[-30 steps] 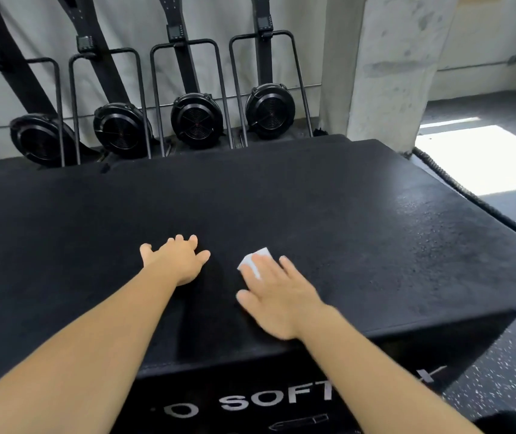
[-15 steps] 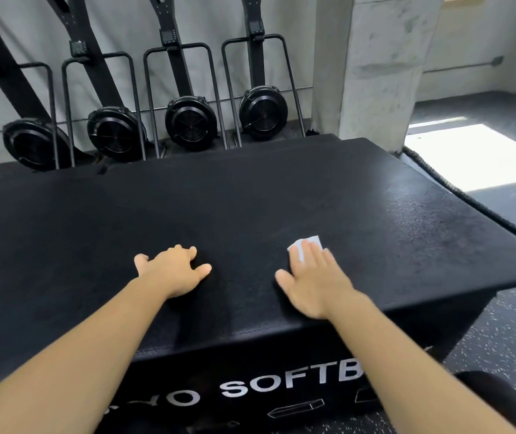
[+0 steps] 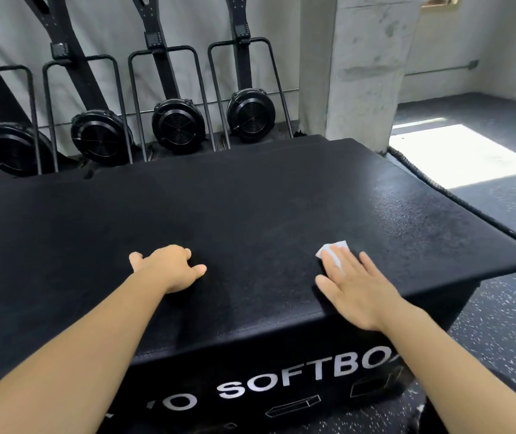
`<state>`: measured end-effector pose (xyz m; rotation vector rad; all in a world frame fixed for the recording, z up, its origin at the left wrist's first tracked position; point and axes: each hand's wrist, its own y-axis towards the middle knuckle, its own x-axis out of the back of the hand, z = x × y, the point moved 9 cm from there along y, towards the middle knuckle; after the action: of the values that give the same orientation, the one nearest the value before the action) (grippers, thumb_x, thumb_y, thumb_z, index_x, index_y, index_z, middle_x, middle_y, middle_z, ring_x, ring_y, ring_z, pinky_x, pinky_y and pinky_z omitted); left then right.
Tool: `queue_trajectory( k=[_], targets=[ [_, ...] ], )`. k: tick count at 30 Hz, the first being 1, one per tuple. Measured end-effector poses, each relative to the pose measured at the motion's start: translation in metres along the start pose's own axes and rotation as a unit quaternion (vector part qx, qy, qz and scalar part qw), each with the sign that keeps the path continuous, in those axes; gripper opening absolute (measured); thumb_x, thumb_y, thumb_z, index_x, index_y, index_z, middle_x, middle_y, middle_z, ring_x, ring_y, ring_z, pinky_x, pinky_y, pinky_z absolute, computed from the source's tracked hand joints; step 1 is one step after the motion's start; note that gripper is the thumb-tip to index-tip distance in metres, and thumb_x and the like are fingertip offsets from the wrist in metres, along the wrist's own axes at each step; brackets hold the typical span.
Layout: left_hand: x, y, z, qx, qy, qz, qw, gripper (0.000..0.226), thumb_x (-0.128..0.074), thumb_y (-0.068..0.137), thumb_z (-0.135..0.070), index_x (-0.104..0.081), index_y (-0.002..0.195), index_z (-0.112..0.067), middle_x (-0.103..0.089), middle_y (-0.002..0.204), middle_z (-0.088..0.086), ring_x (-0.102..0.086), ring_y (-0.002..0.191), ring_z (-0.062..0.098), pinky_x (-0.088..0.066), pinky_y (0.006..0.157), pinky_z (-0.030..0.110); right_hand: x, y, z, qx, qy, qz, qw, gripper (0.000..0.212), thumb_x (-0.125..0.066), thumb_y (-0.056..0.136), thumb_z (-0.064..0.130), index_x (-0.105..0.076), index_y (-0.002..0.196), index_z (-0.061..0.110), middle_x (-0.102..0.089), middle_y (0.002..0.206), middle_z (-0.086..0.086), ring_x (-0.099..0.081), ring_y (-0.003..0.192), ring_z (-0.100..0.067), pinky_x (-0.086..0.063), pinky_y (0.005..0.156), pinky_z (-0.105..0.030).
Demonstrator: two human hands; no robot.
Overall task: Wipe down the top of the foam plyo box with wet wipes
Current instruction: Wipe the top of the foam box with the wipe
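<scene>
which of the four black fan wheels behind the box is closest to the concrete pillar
The rightmost fan wheel, which stands just left of the concrete pillar. The other three sit further left along the wall.

Two hands (image 3: 169, 270) (image 3: 357, 292), one wipe (image 3: 333, 250), one plyo box (image 3: 250, 214), four fan machines (image 3: 177, 126).
</scene>
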<state>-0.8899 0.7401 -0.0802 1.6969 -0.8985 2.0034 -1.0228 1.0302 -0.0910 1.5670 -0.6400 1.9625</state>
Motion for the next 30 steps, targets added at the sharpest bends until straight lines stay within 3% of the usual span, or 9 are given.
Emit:
queue_trajectory(
  k=[3,8,10,12,14,17,24,27,30],
  targets=[
    [0.0,0.0,-0.002,-0.001,-0.003,-0.001,1.0,0.052,-0.038,0.093,-0.061,-0.049,0.135,-0.033,-0.06,0.122,-0.013,-0.051,0.121,0.016,-0.014,0.109,0.043,-0.007,0.0,0.006,-0.036,-0.003,0.037,0.999,0.057,-0.017,0.104,0.044,-0.014,0.154,0.016,-0.008,0.161,0.0,0.001,0.15,-0.016,0.0,0.123,-0.039],
    [-0.001,0.0,-0.001,-0.01,-0.011,-0.004,1.0,0.053,-0.038,0.093,-0.062,-0.047,0.136,-0.033,-0.06,0.123,-0.012,-0.051,0.122,0.016,-0.014,0.111,0.044,-0.017,-0.021,0.102,0.042,0.036,-0.008,0.998,0.061,-0.015,0.094,0.05,-0.028,0.141,0.014,-0.023,0.145,-0.003,-0.023,0.131,-0.024,-0.015,0.116,-0.037],
    [-0.001,-0.001,-0.001,-0.013,-0.013,-0.008,1.0,0.052,-0.037,0.093,-0.062,-0.049,0.134,-0.033,-0.061,0.118,-0.012,-0.053,0.118,0.016,-0.015,0.109,0.044,-0.031,-0.029,0.138,0.073,0.054,0.016,0.996,0.065,-0.016,0.097,0.05,-0.021,0.149,0.013,-0.014,0.153,-0.002,-0.014,0.135,-0.025,-0.008,0.12,-0.037],
    [0.0,-0.001,-0.002,-0.016,-0.01,-0.014,1.0,0.049,-0.038,0.092,-0.062,-0.052,0.129,-0.033,-0.062,0.112,-0.013,-0.054,0.112,0.016,-0.017,0.107,0.043,-0.043,-0.03,0.159,0.093,0.045,0.05,0.993,0.068,-0.016,0.103,0.049,0.0,0.158,0.012,0.011,0.163,0.001,0.011,0.149,-0.023,0.011,0.122,-0.035],
    [0.002,-0.001,-0.004,-0.02,0.0,-0.018,1.0,0.047,-0.038,0.092,-0.062,-0.055,0.124,-0.032,-0.062,0.107,-0.013,-0.055,0.106,0.016,-0.018,0.106,0.043,-0.04,-0.03,0.159,0.112,0.036,0.048,0.992,0.066,-0.017,0.104,0.045,0.004,0.158,0.013,0.014,0.164,0.001,0.02,0.15,-0.019,0.018,0.119,-0.032],
    [0.001,0.0,-0.004,-0.022,-0.001,-0.018,1.0,0.046,-0.038,0.092,-0.061,-0.057,0.122,-0.033,-0.064,0.104,-0.012,-0.056,0.107,0.016,-0.016,0.107,0.044,-0.025,-0.034,0.13,0.123,0.018,0.01,0.992,0.057,-0.021,0.104,0.042,-0.013,0.154,0.017,-0.005,0.159,0.004,0.001,0.149,-0.017,0.007,0.12,-0.031],
    [0.01,0.007,-0.004,-0.006,-0.002,-0.015,1.0,0.045,-0.049,0.086,-0.061,-0.061,0.118,-0.032,-0.063,0.114,-0.013,-0.053,0.115,0.015,-0.012,0.109,0.043,-0.003,-0.022,0.02,0.014,-0.049,0.018,0.999,0.054,-0.017,0.105,0.046,-0.016,0.152,0.019,-0.014,0.157,0.004,-0.005,0.148,-0.014,0.001,0.121,-0.032],
    [0.014,0.013,-0.003,0.01,-0.017,-0.014,1.0,0.042,-0.055,0.081,-0.06,-0.062,0.111,-0.032,-0.063,0.107,-0.013,-0.054,0.11,0.014,-0.013,0.108,0.041,-0.004,-0.008,0.033,-0.013,-0.026,0.019,0.999,0.064,-0.018,0.104,0.05,-0.02,0.152,0.007,-0.015,0.157,-0.008,-0.007,0.147,-0.024,0.0,0.122,-0.036],
    [0.021,0.022,0.0,0.033,-0.024,-0.033,0.999,0.04,-0.053,0.078,-0.065,-0.066,0.095,-0.031,-0.065,0.089,-0.014,-0.054,0.092,0.009,-0.015,0.106,0.041,-0.014,0.003,0.081,0.041,0.011,0.012,0.999,0.073,-0.021,0.103,0.053,-0.011,0.155,0.003,-0.005,0.16,-0.012,-0.001,0.148,-0.027,0.001,0.123,-0.037]
  ],
)
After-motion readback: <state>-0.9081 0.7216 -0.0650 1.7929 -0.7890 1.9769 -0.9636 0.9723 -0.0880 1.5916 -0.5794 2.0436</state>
